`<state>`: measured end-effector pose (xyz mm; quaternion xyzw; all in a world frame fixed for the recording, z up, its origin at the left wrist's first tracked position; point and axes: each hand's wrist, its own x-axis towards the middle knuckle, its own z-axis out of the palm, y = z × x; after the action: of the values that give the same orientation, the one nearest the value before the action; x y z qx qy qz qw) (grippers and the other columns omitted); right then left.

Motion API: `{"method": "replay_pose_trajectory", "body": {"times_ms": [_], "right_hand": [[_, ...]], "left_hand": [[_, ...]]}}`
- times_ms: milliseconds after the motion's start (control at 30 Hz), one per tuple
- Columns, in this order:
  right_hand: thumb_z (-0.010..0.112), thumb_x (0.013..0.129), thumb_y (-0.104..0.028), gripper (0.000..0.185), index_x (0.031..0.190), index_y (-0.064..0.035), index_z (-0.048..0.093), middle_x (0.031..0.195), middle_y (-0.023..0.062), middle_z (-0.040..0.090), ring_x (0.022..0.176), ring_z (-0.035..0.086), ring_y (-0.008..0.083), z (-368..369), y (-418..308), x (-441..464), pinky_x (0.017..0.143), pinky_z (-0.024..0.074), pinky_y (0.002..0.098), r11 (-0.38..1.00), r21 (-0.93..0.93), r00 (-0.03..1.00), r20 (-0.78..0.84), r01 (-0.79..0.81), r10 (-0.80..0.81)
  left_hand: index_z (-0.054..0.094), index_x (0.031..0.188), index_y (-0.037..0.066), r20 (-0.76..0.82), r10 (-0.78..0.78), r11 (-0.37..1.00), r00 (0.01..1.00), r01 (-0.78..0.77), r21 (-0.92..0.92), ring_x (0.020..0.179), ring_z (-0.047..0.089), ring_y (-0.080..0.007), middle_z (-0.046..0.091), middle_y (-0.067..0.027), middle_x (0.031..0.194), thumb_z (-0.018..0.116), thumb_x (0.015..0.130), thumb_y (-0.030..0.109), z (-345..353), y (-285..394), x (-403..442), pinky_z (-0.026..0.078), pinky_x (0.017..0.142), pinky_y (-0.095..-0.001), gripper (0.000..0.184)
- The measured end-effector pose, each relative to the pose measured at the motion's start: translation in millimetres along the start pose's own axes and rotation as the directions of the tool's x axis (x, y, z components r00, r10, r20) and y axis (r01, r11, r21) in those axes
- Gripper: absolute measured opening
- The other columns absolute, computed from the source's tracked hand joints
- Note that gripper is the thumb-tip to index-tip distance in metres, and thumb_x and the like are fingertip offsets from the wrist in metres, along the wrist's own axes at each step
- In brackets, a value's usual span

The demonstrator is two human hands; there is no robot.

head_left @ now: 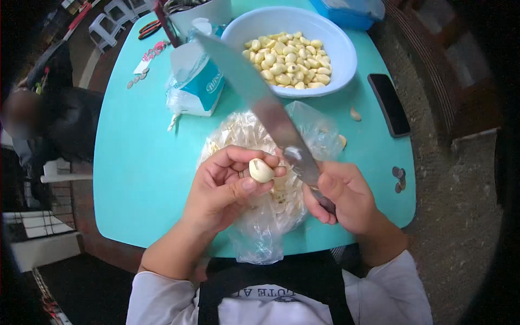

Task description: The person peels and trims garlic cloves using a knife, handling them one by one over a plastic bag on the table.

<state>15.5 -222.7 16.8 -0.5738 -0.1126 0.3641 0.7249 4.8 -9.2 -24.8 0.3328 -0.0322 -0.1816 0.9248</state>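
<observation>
Garlic clove, pale and smooth, bare of skin as far as can be seen. Held above a crumpled plastic bag strewn with papery skins, near the table's front edge. One lighter, flattish patch on its upper side; cannot tell whether it is a cut.

Left hand: closed lightly in a pinch, thumb below and to the near side, fingers curled behind; most of the clove exposed. Right hand: wrapped round the handle end of a broad knife, thumb laid along it near the blade. Blade slants up and away to the left, seemingly apart from the clove.

Handling, by judgement: very light, firm, with little give; likely slick where bare, apt to shoot out if squeezed at its taper. Flesh would bruise or nick under a hard edge. Best hold: thumb and fingertips across the fattest part, tips tucked clear of the blade.

Beyond the bag, a light-blue bowl holds many similar cloves. A loose clove lies on the turquoise table, near a dark phone.
</observation>
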Motion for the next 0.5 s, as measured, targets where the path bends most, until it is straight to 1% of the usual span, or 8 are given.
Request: {"method": "replay_pose_trajectory", "body": {"times_ms": [33,133,233,267,367,400,467,500], "right_hand": [[0.043,0.093,-0.032,0.055,0.134,0.0019,0.03,0.06,-0.0041,0.042,0.051,0.036,0.0025,0,-1,0,0.048,0.0297,0.0155,1.0,-0.014,1.0,-0.003,-0.013,0.013],[0.047,0.09,-0.037,0.063,0.132,0.0059,0.031,0.069,0.0028,0.055,0.06,0.051,0.0082,4,0,2,0.056,0.0405,0.0191,0.969,-0.241,0.999,0.002,0.05,-0.051],[0.05,0.086,-0.043,0.069,0.13,0.0082,0.033,0.088,0.0122,0.061,0.079,0.059,0.0174,11,13,-1,0.07,0.0449,0.0254,0.83,-0.538,0.973,-0.067,0.151,-0.221],[0.051,0.085,-0.044,0.071,0.13,0.0089,0.033,0.094,0.0152,0.062,0.086,0.061,0.0203,13,18,-5,0.075,0.0455,0.0273,0.772,-0.619,0.963,-0.093,0.142,-0.252],[0.051,0.083,-0.035,0.066,0.132,0.005,0.032,0.097,0.0089,0.055,0.07,0.05,0.0129,17,25,-8,0.06,0.0373,0.0223,0.714,-0.677,0.927,-0.128,0.178,-0.352],[0.051,0.083,-0.032,0.064,0.133,0.0037,0.032,0.097,0.0069,0.052,0.064,0.046,0.0104,19,26,-8,0.056,0.0345,0.0207,0.73,-0.659,0.923,-0.144,0.179,-0.357],[0.051,0.081,-0.026,0.063,0.134,0.0011,0.031,0.099,0.0027,0.047,0.053,0.039,0.0055,26,24,-5,0.046,0.029,0.0174,0.754,-0.636,0.934,-0.147,0.163,-0.326],[0.054,0.082,-0.018,0.06,0.136,-0.0014,0.031,0.133,0.0073,0.042,0.059,0.037,0.0073,29,19,-6,0.05,0.029,0.0164,0.763,-0.639,0.97,-0.111,0.098,-0.217]], "left_hand": [[0.05,0.107,-0.003,-0.001,-0.004,0.999,1.0,0.004,-0.036,0.107,0.054,-0.0295,0.054,-0.0186,0.113,0.06,0.078,-0.003,0,1,-1,0.049,0.086,-0.0318,0.031],[0.05,0.108,-0.003,-0.003,-0.021,1.0,1.0,0.021,0.01,0.107,0.054,-0.0271,0.054,-0.0176,0.113,0.059,0.079,-0.004,1,6,-2,0.048,0.087,-0.0315,0.031],[0.05,0.109,-0.002,0.059,0.086,0.996,0.994,-0.086,-0.018,0.105,0.055,-0.0242,0.055,-0.017,0.112,0.059,0.079,-0.002,-2,-3,1,0.049,0.086,-0.0311,0.031],[0.051,0.107,-0.001,0.104,0.11,0.987,0.988,-0.121,0.107,0.103,0.056,-0.0222,0.056,-0.0157,0.111,0.059,0.079,-0.002,-10,-13,4,0.049,0.085,-0.0305,0.029],[0.055,0.095,0.001,0.141,0.341,0.764,0.93,-0.361,0.535,0.091,0.058,-0.0168,0.058,-0.0084,0.095,0.064,0.074,0.0,-9,-8,5,0.05,0.08,-0.0285,0.023],[0.055,0.095,0.001,0.108,0.344,0.842,0.933,-0.358,0.403,0.091,0.058,-0.0153,0.057,-0.0079,0.094,0.063,0.073,-0.002,-13,-23,12,0.05,0.078,-0.0278,0.024],[0.054,0.096,0.001,0.093,0.275,0.906,0.957,-0.29,0.307,0.089,0.057,-0.0133,0.058,-0.0069,0.092,0.062,0.073,-0.004,-10,-23,12,0.048,0.076,-0.0259,0.025],[0.054,0.096,0.001,0.121,0.248,0.951,0.961,-0.266,0.159,0.091,0.055,-0.0129,0.058,-0.0066,0.094,0.063,0.073,-0.004,-11,-28,13,0.046,0.078,-0.0256,0.025]]}}
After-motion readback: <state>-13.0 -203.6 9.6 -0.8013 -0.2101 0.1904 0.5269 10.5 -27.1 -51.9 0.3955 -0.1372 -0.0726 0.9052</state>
